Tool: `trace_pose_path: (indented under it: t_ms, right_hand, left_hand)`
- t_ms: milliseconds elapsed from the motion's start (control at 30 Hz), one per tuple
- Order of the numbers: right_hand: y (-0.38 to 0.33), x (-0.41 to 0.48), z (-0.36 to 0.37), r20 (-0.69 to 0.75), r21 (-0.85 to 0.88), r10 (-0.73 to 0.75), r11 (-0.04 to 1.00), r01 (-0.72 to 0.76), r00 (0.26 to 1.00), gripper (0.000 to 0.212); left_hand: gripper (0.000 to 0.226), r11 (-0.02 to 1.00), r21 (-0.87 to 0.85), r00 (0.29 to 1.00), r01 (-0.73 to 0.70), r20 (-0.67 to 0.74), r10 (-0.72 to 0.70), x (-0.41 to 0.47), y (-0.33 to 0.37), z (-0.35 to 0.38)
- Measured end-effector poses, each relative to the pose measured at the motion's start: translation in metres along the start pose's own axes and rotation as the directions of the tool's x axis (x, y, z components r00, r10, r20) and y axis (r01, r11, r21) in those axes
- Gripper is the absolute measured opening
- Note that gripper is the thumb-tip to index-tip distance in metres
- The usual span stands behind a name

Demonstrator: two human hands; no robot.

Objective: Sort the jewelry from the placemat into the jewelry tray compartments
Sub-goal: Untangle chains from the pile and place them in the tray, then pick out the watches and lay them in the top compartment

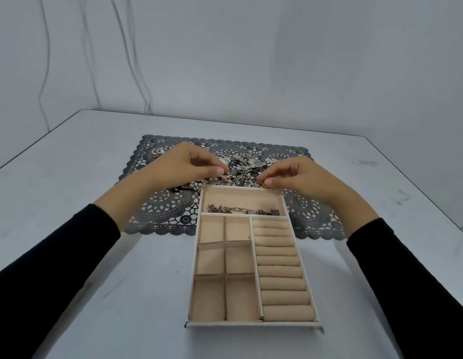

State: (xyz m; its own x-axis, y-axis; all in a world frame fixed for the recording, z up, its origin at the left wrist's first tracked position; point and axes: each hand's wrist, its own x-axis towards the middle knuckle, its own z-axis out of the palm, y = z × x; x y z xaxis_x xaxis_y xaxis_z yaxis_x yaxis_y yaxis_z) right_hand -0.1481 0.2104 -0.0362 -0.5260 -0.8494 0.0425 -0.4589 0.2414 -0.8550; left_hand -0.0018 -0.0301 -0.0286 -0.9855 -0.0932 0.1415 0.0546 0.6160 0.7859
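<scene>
Silver jewelry heap (240, 165) sits on the grey placemat (160, 208), just beyond the tray (253, 324). Left hand (196, 164) and right hand (300, 174) each pinch at it; next, I judge, untangling one piece for a compartment.

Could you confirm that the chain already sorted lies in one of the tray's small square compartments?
Not quite: the head view shows the chain lying in the long compartment at the far end of the tray, not in a small square one.

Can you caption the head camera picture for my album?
Left hand and right hand pinch jewelry on the placemat; a chain lies in the jewelry tray.
</scene>
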Motion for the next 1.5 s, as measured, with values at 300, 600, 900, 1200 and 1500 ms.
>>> trace_pose_path:
  t_ms: [300,600,900,1200,1500]
  right_hand:
    - [-0.001,0.058,0.021,-0.188,-0.008,0.04,0.999,-0.043,0.981,0.017]
    - [-0.007,0.106,0.04,-0.193,-0.115,0.059,0.99,-0.082,0.979,0.022]
    - [-0.006,0.116,0.037,-0.023,-0.186,0.105,0.977,-0.107,0.994,0.027]
    - [-0.001,0.119,0.035,0.057,-0.254,0.05,0.967,-0.034,0.997,0.035]
    - [0.004,0.118,0.036,0.013,-0.186,0.011,0.983,-0.008,1.0,0.032]
  left_hand:
    - [0.019,0.997,0.034,0.953,0.065,-0.299,-0.052,0.013,-0.055,-0.025]
    - [0.038,0.982,0.126,0.982,0.143,-0.144,-0.125,0.023,-0.073,-0.046]
    - [0.034,0.984,0.124,0.992,0.128,-0.014,-0.128,0.033,-0.077,-0.051]
    - [0.033,0.993,0.069,0.993,0.096,-0.071,-0.091,0.033,-0.076,-0.049]
    - [0.036,0.998,-0.012,0.995,0.058,-0.085,-0.059,0.031,-0.074,-0.048]
